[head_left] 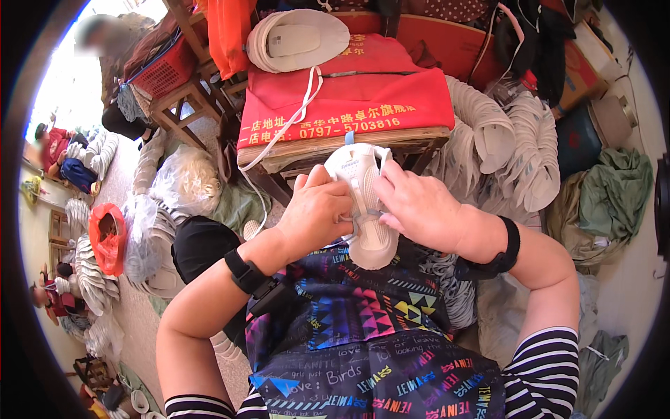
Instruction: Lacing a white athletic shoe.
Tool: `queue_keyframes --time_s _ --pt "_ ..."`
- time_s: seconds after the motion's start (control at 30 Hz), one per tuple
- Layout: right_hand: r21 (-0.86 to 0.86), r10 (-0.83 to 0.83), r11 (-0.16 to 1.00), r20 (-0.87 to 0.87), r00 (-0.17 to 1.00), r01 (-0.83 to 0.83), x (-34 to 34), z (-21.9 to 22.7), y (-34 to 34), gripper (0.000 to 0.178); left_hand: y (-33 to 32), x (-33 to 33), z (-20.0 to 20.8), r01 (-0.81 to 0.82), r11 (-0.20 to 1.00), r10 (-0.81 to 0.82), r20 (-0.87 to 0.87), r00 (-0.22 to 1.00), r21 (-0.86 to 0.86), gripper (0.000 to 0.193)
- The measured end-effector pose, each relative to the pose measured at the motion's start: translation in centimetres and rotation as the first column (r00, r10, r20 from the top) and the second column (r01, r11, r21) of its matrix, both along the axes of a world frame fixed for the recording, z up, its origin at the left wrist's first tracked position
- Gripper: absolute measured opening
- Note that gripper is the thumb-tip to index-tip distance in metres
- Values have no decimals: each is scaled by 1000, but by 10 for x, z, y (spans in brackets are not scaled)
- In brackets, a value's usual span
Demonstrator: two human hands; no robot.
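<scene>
A white shoe upper (373, 250) is held over my lap, its toe end pointing down toward my apron and a blue tab (349, 138) at its far end. My left hand (315, 213) grips its left edge with bent fingers. On the opposite side, my right hand (424, 209) pinches it near the middle opening. A greyish lace-like strip (364, 217) crosses the upper between my fingers; its exact path is partly hidden. Just beyond my hands is a small wooden table (269, 155) covered with a red printed cloth (335, 105).
Nested white shoe uppers (333, 38) rest on the table, and a white cord (307, 98) trails off its left side. More stacked uppers (534, 150) stand to the right. Plastic-wrapped bundles (187, 183) and a red bag (107, 237) lie left. Other people (59, 150) sit farther left.
</scene>
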State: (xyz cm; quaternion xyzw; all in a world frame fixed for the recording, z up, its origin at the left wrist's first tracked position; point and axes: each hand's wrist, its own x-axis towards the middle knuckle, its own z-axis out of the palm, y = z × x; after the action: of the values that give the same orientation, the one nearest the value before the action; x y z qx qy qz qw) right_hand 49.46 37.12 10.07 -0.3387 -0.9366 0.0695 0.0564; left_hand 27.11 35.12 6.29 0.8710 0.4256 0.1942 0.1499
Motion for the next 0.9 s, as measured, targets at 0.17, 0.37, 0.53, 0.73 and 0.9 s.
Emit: queue_keyframes --time_s 0.17,0.37,0.53,0.73,0.9 --pt "220 185 958 18 983 -185 -4 5 14 42 1 -6 4 -2 998 8 -105 994 63 12" --pt "151 375 915 30 927 -375 -9 -2 33 44 3 4 6 -123 990 103 -228 968 -74 15" --pt "75 394 913 98 914 -402 -6 -3 39 39 11 7 5 -144 923 139 -39 990 -356 11" --pt "7 411 910 102 906 -414 -6 -2 44 38 14 3 -26 -119 969 161 188 969 -216 13" --pt "0 370 929 -34 928 -370 -2 -12 40 39 14 8 -14 -190 961 219 132 967 -203 15"
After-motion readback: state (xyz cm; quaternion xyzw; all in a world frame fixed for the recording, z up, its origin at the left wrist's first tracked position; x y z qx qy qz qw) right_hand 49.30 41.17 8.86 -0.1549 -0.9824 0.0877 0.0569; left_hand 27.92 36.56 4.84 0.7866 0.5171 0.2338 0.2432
